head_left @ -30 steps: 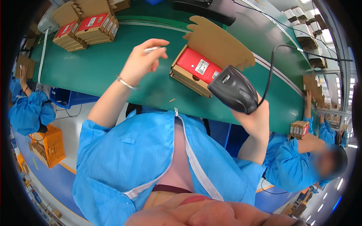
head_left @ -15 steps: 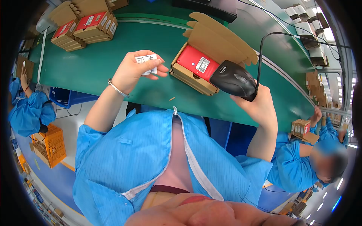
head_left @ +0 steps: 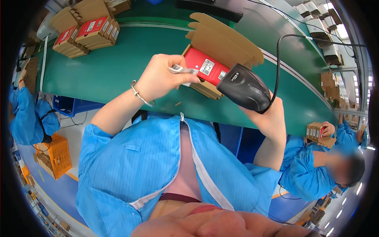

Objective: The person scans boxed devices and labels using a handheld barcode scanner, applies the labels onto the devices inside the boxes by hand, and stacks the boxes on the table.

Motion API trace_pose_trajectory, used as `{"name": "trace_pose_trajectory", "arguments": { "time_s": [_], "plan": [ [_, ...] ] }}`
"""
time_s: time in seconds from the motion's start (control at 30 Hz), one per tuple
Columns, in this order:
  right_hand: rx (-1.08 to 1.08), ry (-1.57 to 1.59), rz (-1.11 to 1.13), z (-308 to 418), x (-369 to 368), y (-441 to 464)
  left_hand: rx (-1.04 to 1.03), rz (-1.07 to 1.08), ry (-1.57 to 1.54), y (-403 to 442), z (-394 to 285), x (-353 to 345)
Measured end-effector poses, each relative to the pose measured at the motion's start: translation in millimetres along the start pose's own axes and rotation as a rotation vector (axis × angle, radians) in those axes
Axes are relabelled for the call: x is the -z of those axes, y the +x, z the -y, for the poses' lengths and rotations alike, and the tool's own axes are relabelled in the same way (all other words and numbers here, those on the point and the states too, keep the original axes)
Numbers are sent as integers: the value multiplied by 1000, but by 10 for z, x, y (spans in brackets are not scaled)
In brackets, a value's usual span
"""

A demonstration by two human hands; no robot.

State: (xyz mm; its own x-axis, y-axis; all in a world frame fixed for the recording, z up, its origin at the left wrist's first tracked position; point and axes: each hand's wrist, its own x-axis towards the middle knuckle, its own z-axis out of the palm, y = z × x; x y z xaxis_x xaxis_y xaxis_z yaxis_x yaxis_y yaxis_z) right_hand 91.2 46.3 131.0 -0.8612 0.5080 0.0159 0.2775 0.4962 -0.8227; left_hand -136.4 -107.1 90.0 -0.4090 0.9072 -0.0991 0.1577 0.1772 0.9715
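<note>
My right hand (head_left: 265,119) is closed around a black corded barcode scanner (head_left: 246,87), its head over the right end of a red device (head_left: 199,63). That device lies in an open cardboard box (head_left: 225,37) with its lid folded up, and white printed labels show on its top. Close to the box's left side, my left hand (head_left: 166,77) pinches a small stack of white labels (head_left: 182,70), seen nearly edge-on. My left fingers cover part of the box's left end, and the scanner hides the right end.
Open boxes with red devices (head_left: 89,29) are stacked at the far left of the green table (head_left: 130,51). The scanner's black cable (head_left: 278,55) arches up to the right. Co-workers in blue sit on both sides; the right one's hand (head_left: 328,128) touches small boxes.
My left hand has moved right with the labels, up to the box, and turned them edge-on. The scanner has shifted slightly down, uncovering another label on the red device.
</note>
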Motion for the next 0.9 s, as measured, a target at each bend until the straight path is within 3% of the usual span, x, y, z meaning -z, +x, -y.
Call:
{"name": "trace_pose_trajectory", "arguments": {
  "time_s": [0.13,0.2,0.23,0.27,0.33,0.37,0.43,0.57,0.9],
  "plan": [
    [-87,468,-111,68,-284,-102,-158,93,9,-131,-58,-235],
    [-87,501,-105,134,-437,-75,-201,128,78,-171,25,-329],
    [-50,499,-103,149,-499,-40,-197,121,-123,-195,68,-412],
    [23,455,-84,126,-542,7,-190,117,-123,-212,71,-425],
    [73,429,-81,98,-606,50,-339,110,-129,-253,71,-417],
    [125,398,-86,95,-627,63,-335,102,-126,-278,37,-373],
    [128,417,-77,106,-638,69,164,303,-358,-339,-35,-225],
    [89,493,-66,151,-647,67,121,450,-681,-355,134,-229],
    [160,576,-72,106,-705,67,59,621,-1007,-354,316,-337]
  ]
}}
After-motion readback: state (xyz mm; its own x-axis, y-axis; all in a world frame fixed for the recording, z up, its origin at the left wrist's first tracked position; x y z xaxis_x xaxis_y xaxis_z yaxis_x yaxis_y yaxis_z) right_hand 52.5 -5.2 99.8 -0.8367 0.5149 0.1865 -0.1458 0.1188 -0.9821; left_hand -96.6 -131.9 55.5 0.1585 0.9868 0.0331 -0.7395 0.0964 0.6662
